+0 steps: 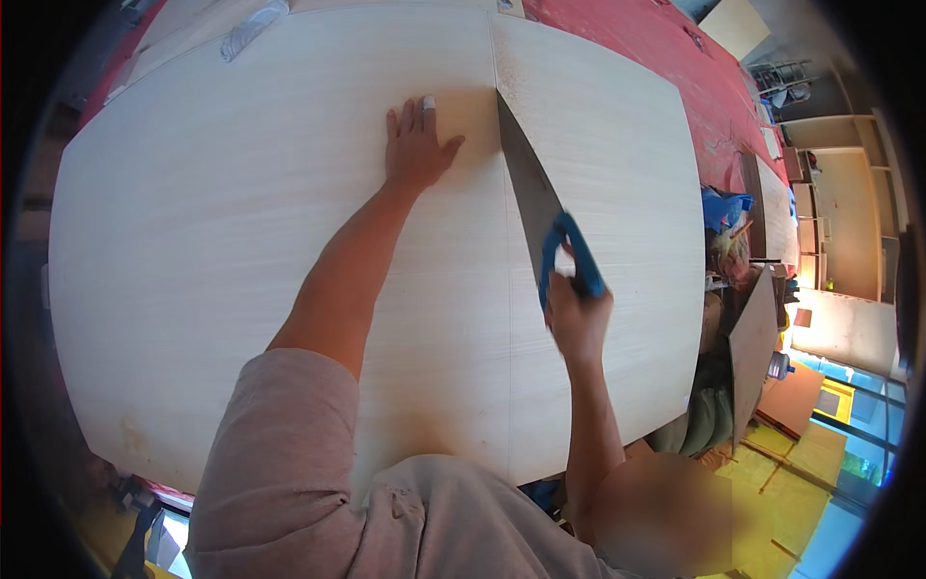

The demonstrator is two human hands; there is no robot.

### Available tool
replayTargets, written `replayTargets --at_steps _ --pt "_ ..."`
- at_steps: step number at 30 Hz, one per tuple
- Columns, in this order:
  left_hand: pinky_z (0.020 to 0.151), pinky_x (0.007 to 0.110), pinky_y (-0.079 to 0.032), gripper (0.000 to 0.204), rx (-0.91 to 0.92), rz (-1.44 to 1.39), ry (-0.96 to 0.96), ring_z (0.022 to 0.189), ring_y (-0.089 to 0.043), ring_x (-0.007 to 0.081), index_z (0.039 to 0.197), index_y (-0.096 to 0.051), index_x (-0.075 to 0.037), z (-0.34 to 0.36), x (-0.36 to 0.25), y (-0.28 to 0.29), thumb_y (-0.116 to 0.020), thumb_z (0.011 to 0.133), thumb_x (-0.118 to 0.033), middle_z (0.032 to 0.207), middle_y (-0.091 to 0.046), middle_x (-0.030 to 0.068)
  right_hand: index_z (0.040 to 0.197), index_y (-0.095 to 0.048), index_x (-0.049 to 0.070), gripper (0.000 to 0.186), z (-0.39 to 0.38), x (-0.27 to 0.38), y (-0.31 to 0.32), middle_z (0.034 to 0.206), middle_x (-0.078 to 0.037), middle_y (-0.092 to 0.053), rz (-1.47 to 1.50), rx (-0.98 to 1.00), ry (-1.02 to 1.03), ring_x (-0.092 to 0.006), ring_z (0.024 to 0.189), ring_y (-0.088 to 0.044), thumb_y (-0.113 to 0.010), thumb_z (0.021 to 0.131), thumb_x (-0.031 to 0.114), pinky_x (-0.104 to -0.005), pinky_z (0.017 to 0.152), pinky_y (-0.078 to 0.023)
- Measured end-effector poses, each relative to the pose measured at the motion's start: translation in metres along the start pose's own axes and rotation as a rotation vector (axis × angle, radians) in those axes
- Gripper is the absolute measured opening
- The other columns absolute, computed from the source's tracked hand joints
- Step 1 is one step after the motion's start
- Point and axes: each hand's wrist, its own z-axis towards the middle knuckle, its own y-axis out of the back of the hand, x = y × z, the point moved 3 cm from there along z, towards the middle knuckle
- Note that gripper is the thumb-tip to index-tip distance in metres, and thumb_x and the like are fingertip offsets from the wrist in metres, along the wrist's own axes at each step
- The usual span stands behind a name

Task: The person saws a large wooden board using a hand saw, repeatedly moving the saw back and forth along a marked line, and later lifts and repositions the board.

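Observation:
A large pale wooden board (241, 212) spreads out under both my arms. My right hand (579, 314) is wrapped round the blue handle of a hand saw (529, 179). The saw's dark blade slants away from me, and its tip end meets the far end of a long straight line on the board. Sawdust specks lie on the board just beyond the tip. My left hand (419, 150) rests flat on the board, left of the blade, fingers spread and thumb toward the saw. One of its fingertips has a white wrapping.
Crumpled clear plastic (254, 29) lies at the far left. Beyond the board is a red floor covering (627, 58). To the right stand a leaning brown panel (752, 347), a blue bag (723, 206) and wooden shelving (839, 212).

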Motion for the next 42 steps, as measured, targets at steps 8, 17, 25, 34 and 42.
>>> replayTargets --at_steps 8,17,25,34,42 --pt "0.133 0.064 -0.016 0.093 -0.153 0.008 -0.068 0.163 -0.034 0.0409 0.163 -0.038 0.009 -0.008 -0.010 -0.008 -0.059 0.107 -0.062 0.166 -0.051 0.0264 0.150 -0.063 -0.002 0.045 -0.107 0.006 0.046 0.060 0.004 -0.050 -0.035 -0.136 -0.170 -0.0029 0.047 -0.041 -0.062 0.105 0.002 -0.0259 0.043 -0.032" --pt "0.133 0.062 -0.019 0.093 -0.095 -0.012 -0.064 0.163 -0.034 0.0380 0.163 -0.041 0.006 -0.006 -0.027 -0.004 -0.062 0.105 -0.063 0.170 -0.046 0.0223 0.141 -0.064 -0.007 0.048 0.169 -0.017 -0.066 0.066 0.000 -0.054 0.050 -0.011 0.064 -0.0066 0.047 -0.043 -0.060 0.094 0.002 -0.0285 0.040 -0.034" --pt "0.138 0.055 -0.012 0.093 0.116 -0.098 -0.027 0.169 -0.024 0.0363 0.171 -0.031 0.000 -0.005 -0.009 0.018 -0.061 0.107 -0.060 0.178 -0.035 0.0190 0.132 -0.069 -0.003 0.030 -0.094 -0.002 0.044 0.063 0.005 -0.051 -0.039 -0.096 -0.092 -0.0027 0.052 -0.045 -0.067 0.103 0.003 -0.0257 0.047 -0.036" --pt "0.137 0.050 -0.021 0.087 0.131 0.058 -0.230 0.164 -0.034 0.0309 0.166 -0.038 -0.001 -0.077 0.114 0.083 -0.067 0.105 -0.056 0.168 -0.049 0.0190 0.106 -0.068 -0.004 0.008 -0.045 -0.015 -0.002 0.067 0.004 -0.052 -0.052 -0.106 -0.007 -0.0024 0.064 -0.047 -0.069 0.104 0.003 -0.0258 0.056 -0.039" --pt "0.139 0.047 -0.018 0.088 0.190 -0.010 -0.191 0.164 -0.035 0.0297 0.167 -0.038 -0.003 -0.063 0.068 0.078 -0.067 0.105 -0.057 0.170 -0.047 0.0170 0.092 -0.066 -0.006 0.014 0.149 -0.047 -0.044 0.066 -0.004 -0.057 0.012 -0.111 0.065 -0.0123 0.063 -0.049 -0.064 0.092 0.008 -0.0365 0.060 -0.046"
